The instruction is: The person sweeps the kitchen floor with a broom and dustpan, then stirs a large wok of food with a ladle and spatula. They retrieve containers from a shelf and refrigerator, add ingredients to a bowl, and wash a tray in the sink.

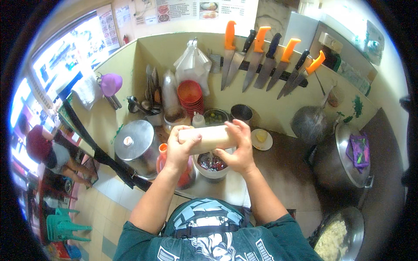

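A pale cylindrical container lies sideways between my two hands. My left hand grips its left end, thumb laid across the front. Around the right end is my right hand, fingers at the top and thumb low. Just below the container stands a white tub of dark liquid with red pieces in it, its far part hidden by the container. An orange-red plastic jug stands left of the tub, partly behind my left forearm. Behind my hands is a white squeeze bottle.
A lidded metal pot stands left. Behind are stacked red bowls and a dark metal container. Knives hang on a wall strip. To the right are a saucer, a large pot and a food-filled pan. A person stands far left.
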Demonstrator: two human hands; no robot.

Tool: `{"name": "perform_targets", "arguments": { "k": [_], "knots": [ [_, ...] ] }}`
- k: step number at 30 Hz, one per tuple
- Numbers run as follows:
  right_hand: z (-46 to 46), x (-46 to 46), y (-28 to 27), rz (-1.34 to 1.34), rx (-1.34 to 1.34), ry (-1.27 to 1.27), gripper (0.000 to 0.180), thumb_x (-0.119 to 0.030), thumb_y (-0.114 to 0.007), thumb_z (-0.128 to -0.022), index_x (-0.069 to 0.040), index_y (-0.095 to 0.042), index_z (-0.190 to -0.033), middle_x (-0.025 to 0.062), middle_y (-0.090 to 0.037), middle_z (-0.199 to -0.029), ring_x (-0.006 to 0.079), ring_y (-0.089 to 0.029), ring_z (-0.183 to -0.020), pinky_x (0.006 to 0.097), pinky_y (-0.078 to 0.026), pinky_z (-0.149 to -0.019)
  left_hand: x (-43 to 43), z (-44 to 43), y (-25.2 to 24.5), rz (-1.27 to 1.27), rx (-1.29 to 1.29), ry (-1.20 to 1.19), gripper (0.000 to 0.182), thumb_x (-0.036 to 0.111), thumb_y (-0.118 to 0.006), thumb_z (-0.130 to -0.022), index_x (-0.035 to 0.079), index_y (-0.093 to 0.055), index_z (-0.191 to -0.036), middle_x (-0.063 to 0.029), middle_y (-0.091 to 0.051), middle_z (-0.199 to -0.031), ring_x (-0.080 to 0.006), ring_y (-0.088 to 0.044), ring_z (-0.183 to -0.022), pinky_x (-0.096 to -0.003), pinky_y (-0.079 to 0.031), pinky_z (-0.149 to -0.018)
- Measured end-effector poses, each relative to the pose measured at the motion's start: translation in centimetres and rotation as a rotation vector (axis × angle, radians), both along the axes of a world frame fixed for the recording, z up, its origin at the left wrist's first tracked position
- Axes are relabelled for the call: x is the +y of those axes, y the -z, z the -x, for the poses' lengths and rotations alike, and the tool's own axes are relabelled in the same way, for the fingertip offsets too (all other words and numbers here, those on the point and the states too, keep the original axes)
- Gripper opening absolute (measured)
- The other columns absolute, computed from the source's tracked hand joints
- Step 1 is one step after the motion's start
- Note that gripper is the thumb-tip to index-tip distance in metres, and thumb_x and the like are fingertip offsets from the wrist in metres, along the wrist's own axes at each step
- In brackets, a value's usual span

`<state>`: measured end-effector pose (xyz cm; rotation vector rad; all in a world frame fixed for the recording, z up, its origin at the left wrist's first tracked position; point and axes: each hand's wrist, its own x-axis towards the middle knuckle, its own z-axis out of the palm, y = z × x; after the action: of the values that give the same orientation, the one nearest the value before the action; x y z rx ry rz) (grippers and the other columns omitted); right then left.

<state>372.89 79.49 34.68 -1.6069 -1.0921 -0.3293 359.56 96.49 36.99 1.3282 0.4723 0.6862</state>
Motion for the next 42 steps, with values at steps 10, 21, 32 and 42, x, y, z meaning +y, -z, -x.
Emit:
{"name": "perform_targets", "arguments": {
  "k": [10, 21, 32, 42],
  "knots": [
    [-0.6, -2.6, -1.8, -0.328, 1.361, -0.601, 0.059, -0.041, -0.073, -0.092, -0.005, -0.054, -0.135, 0.0107, -0.064, -0.112, 0.0220, -0.068, -0.098, 0.0400, -0.061, -0.064, 0.4, -0.1, 0.4, -0.081, -0.343, 0.341, 0.058, 0.014, -0.089, -0.077, 0.007, -0.057, -0.125, -0.0117, -0.060, -0.131, -0.0219, -0.059, -0.121, -0.0385, -0.047, -0.107],
    [-0.2, -1.6, -0.1, -0.069, 0.827, -0.083, 0.055, -0.021, -0.090, -0.071, 0.000, -0.064, -0.115, 0.0110, -0.069, -0.105, 0.0211, -0.066, -0.093, 0.0351, -0.055, -0.085, 1.0, -1.1, 0.7, -0.402, 0.168, 0.324, 0.053, 0.027, -0.088, -0.074, 0.003, -0.071, -0.118, -0.0108, -0.074, -0.112, -0.0208, -0.070, -0.106, -0.0356, -0.054, -0.097],
    [1.6, 0.4, -3.2, 0.440, 0.181, 0.260, 0.059, -0.038, -0.082, -0.063, -0.006, -0.072, -0.112, 0.0232, -0.074, -0.099, 0.0397, -0.072, -0.093, 0.0462, -0.057, -0.084, -0.8, -1.8, -0.8, -0.918, 0.433, 0.195, 0.034, 0.027, -0.076, -0.076, 0.007, -0.074, -0.104, -0.0206, -0.072, -0.103, -0.0393, -0.068, -0.101, -0.0451, -0.055, -0.094],
    [1.4, 0.7, -6.7, 0.441, 0.228, 0.176, 0.034, -0.028, -0.077, -0.069, -0.002, -0.075, -0.091, 0.0249, -0.073, -0.087, 0.0407, -0.072, -0.084, 0.0456, -0.058, -0.079, -0.4, -2.3, -3.1, -0.997, 0.405, 0.164, 0.029, 0.028, -0.074, -0.073, 0.004, -0.074, -0.088, -0.0219, -0.073, -0.089, -0.0413, -0.071, -0.089, -0.0471, -0.057, -0.084]
  ]
}}
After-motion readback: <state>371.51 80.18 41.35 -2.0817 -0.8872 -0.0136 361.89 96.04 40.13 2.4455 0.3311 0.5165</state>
